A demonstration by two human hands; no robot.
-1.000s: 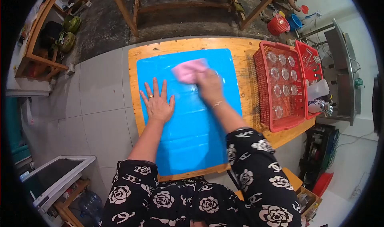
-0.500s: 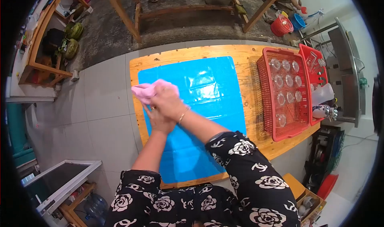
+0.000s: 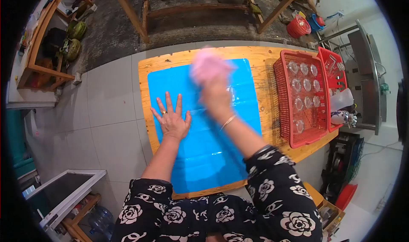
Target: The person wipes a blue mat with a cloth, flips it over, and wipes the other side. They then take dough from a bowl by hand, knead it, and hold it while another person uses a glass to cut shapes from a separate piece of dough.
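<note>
Grip [image 3: 215, 98] around cloth [image 3: 208, 67], jars [image 3: 307, 85] in basket [image 3: 282, 101]

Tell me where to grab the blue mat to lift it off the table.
Probably the near right corner of the mat, coming from the near edge of the table: it lies flat, so fingers need an edge to pinch, and that corner is clear of the left hand pressing it.

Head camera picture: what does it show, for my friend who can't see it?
A person's right hand holds a blurred pink cloth at the far end of a blue mat on a wooden table, while the left hand lies flat on the mat. Red baskets with glass jars stand alongside.
</note>
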